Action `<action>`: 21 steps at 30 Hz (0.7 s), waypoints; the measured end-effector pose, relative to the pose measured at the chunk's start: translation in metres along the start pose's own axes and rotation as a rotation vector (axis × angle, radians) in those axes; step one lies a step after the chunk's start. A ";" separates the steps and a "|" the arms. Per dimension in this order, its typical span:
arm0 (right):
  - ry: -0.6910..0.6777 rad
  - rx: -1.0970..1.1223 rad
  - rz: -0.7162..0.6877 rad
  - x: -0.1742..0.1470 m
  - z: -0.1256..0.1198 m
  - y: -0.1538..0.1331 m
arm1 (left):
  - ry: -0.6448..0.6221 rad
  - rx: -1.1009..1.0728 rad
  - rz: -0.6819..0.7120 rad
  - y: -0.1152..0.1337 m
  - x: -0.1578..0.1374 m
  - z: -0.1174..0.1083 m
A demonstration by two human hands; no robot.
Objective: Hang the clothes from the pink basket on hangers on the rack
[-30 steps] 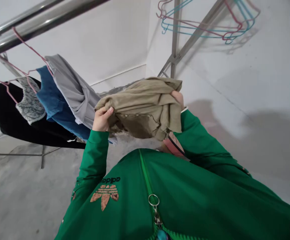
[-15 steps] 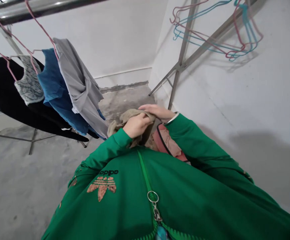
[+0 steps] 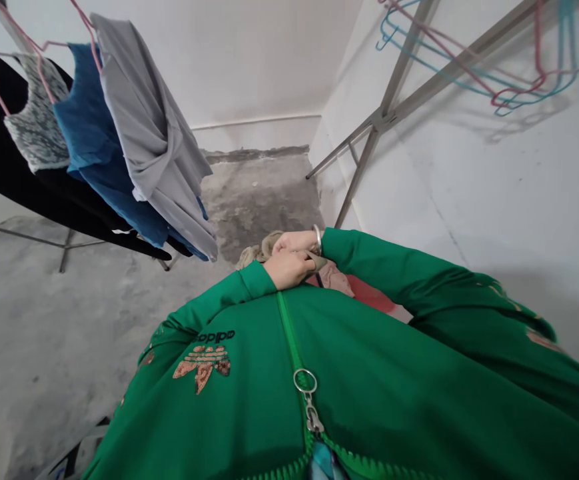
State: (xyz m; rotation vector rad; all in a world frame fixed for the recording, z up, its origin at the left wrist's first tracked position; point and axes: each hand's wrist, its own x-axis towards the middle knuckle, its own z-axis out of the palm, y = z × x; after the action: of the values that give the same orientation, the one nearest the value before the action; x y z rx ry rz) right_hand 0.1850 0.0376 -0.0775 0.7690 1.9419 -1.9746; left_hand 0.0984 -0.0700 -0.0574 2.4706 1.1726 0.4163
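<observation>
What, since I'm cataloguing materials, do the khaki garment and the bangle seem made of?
The khaki garment looks like soft, matt cloth: it crumples loosely; fibre unclear. The bangle is probably smooth, silvery metal, given its pale sheen.

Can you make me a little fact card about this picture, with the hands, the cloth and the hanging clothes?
Left hand: holding the khaki cloth
Right hand: at the same cloth, close to the left; grip unclear
Right wrist: silvery band
Jacket: green, with a zip
Hanging clothes: grey garment, blue garment, others beside
</observation>
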 end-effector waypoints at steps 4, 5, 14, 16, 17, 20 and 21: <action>0.227 0.355 -0.131 -0.014 -0.015 -0.009 | -0.034 -0.076 -0.045 0.003 0.003 0.005; 0.297 0.445 -0.224 -0.023 -0.020 -0.013 | -0.021 -0.128 -0.056 0.003 0.000 0.003; 0.363 0.582 -0.765 -0.102 -0.042 -0.040 | 0.865 -0.479 -0.348 -0.054 -0.070 -0.083; 0.259 0.612 -0.850 -0.107 -0.037 -0.044 | 0.843 -0.435 -0.351 -0.072 -0.056 -0.091; 0.232 0.627 -0.874 -0.107 -0.035 -0.046 | 0.735 -0.446 -0.307 -0.078 -0.043 -0.089; 0.240 0.675 -0.899 -0.107 -0.030 -0.051 | 0.405 -0.591 -0.171 -0.083 0.002 -0.065; 0.249 0.693 -0.907 -0.107 -0.030 -0.051 | 0.374 -0.645 -0.163 -0.081 0.015 -0.056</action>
State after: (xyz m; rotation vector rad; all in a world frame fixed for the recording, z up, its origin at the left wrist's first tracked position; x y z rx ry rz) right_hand 0.2517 0.0524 0.0246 0.2381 1.9073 -3.3332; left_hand 0.0296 -0.0001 -0.0429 1.7725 1.1304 1.0533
